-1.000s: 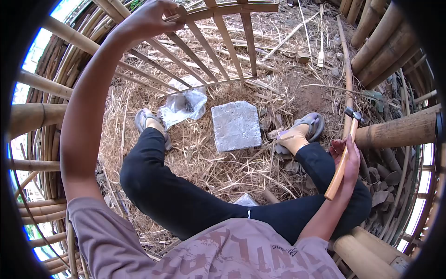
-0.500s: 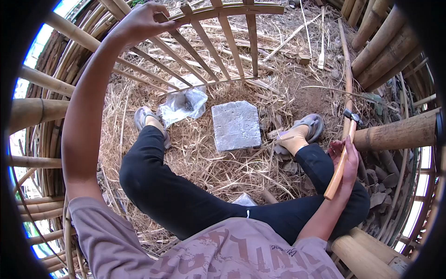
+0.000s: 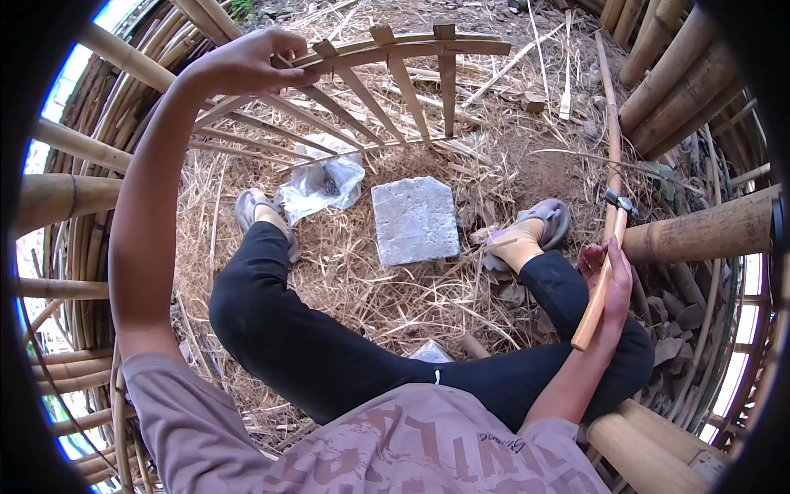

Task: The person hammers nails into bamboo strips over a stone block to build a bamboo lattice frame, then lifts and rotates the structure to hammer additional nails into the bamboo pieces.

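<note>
My left hand [image 3: 276,64] is closed on the curved upper rail of a bamboo slat frame [image 3: 398,51], near its left end. The frame's slats fan down to a thin lower strip above the straw. At the right, my right hand [image 3: 611,276] holds a hammer [image 3: 601,288] by its wooden handle, with the dark metal head pointing up and away. A pale square stone block [image 3: 415,221] lies on the ground between my feet. Beside it, left of the block, is a clear plastic bag [image 3: 322,183] with small dark things inside.
Bamboo poles [image 3: 699,226] stand or lie at the right, and more poles [image 3: 66,198] line the left side. A long thin stick [image 3: 613,123] lies beyond the hammer. Dry straw covers the ground [image 3: 395,309]. A second pale block [image 3: 431,352] shows near my lap.
My left hand and the frame's upper rail have come lower and closer, the rail's right end shifting slightly right. My right hand and the hammer have barely moved.
</note>
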{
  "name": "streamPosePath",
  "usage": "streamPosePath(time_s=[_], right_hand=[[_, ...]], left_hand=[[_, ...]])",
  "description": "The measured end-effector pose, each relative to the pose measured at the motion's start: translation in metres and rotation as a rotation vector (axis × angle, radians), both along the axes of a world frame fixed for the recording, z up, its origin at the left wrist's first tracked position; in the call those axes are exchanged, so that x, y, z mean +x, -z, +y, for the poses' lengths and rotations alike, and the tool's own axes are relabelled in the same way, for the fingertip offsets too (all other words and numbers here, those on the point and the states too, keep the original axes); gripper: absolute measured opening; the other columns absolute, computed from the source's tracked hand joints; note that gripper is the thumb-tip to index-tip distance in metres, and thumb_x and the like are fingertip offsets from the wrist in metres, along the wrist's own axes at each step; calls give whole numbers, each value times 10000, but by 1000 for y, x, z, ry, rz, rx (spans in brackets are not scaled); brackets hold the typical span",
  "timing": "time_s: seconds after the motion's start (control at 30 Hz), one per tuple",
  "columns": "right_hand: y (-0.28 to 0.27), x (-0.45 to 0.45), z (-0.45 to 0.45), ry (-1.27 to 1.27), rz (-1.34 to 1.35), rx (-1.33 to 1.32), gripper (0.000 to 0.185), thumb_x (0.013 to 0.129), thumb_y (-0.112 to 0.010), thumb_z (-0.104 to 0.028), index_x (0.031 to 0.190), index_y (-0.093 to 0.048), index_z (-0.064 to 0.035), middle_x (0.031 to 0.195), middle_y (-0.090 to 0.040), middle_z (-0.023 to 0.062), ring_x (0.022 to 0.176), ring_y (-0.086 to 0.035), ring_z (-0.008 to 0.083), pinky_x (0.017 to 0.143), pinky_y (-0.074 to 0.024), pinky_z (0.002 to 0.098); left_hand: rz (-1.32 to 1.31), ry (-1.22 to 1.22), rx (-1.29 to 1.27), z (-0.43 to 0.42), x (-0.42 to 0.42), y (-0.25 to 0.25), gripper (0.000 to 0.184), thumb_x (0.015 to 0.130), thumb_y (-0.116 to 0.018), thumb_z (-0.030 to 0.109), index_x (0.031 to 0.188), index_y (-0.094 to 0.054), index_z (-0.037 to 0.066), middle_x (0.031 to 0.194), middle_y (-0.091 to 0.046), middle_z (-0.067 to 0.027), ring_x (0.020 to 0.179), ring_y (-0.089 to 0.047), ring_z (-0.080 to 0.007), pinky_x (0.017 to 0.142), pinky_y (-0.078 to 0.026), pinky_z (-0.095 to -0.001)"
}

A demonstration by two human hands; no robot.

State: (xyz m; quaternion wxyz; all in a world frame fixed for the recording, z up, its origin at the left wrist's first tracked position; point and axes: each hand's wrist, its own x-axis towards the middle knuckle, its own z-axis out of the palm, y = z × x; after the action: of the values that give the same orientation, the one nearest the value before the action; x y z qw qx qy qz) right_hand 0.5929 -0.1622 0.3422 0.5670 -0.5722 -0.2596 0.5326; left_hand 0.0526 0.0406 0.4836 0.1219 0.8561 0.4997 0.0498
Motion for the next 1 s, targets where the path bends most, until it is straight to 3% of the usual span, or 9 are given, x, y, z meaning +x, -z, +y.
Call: streamPosePath(time_s=[0.17, 0.27, 0.4, 0.53, 0.57, 0.73, 0.83, 0.97, 1.0], right_hand=[[2, 0, 0, -11, -4, 2, 291, 1042, -603, -356, 1042, -595, -66, 915, -710, 75, 893, -705, 172, 818, -562, 342], [1, -1, 0, -12, -7, -2, 280, 1041, -605, -350, 1027, -594, -71, 912, -708, 77, 891, -705, 175, 816, -562, 342], [-1, -5, -1, 12, 10, 3, 280, 1036, -615, -354, 1014, -594, -75, 908, -706, 79, 889, -705, 176, 816, -562, 342], [-4, -7, -2, 19, -5, 1, 285, 1031, -623, -360, 1012, -594, -76, 906, -705, 76, 887, -704, 174, 821, -560, 340], [-4, -7, -2, 19, -11, 0, 288, 1030, -624, -361, 1012, -594, -75, 907, -705, 75, 887, -703, 173, 823, -559, 340], [-7, -11, -2, -7, -10, 6, 299, 1032, -620, -361, 1009, -600, -63, 901, -705, 74, 886, -700, 163, 830, -559, 335], [-7, -12, -2, -7, -14, 0, 304, 1034, -617, -363, 1008, -603, -60, 899, -704, 74, 885, -698, 160, 828, -561, 333], [-8, -10, -4, -37, -4, 16, 301, 1034, -616, -362, 1003, -602, -62, 909, -703, 76, 883, -697, 159, 825, -561, 333], [-9, -11, -5, -32, -8, 19, 298, 1034, -616, -361, 1002, -600, -65, 911, -702, 77, 884, -697, 159, 823, -561, 333]], left_hand=[[-67, -154, -203, -18, 8, -4, 704, 881, -727, 622, 1258, -629, 36, 934, -706, -117, 790, -720, -194, 737, -551, -335], [-15, -189, -210, -22, 5, 1, 762, 888, -717, 617, 1367, -577, 42, 1009, -746, -146, 847, -763, -212, 800, -588, -339], [14, -187, -375, -35, 21, -11, 760, 925, -710, 552, 1441, -535, 22, 1026, -751, -173, 779, -741, -177, 764, -586, -353], [64, -120, -324, -55, 33, -5, 560, 977, -688, 429, 1379, -594, 50, 1008, -746, -155, 761, -727, -179, 761, -590, -376], [24, -146, -475, -59, 37, -10, 493, 982, -686, 408, 1346, -626, 81, 1020, -738, -161, 837, -728, -217, 794, -584, -397], [61, 52, 42, -90, 28, 17, 448, 981, -686, 397, 1288, -646, 72, 985, -715, -151, 934, -697, -257, 825, -556, -426], [94, -53, -403, -94, 40, 3, 588, 938, -738, 377, 1346, -588, -19, 1134, -681, -195, 1047, -656, -289, 937, -506, -430], [139, 63, -455, -113, 47, 7, 616, 872, -753, 557, 1187, -649, 37, 916, -703, -138, 840, -685, -283, 792, -534, -434], [149, 78, -459, -119, 51, 6, 751, 828, -724, 680, 1154, -638, 9, 906, -697, -155, 842, -686, -282, 778, -530, -436]])
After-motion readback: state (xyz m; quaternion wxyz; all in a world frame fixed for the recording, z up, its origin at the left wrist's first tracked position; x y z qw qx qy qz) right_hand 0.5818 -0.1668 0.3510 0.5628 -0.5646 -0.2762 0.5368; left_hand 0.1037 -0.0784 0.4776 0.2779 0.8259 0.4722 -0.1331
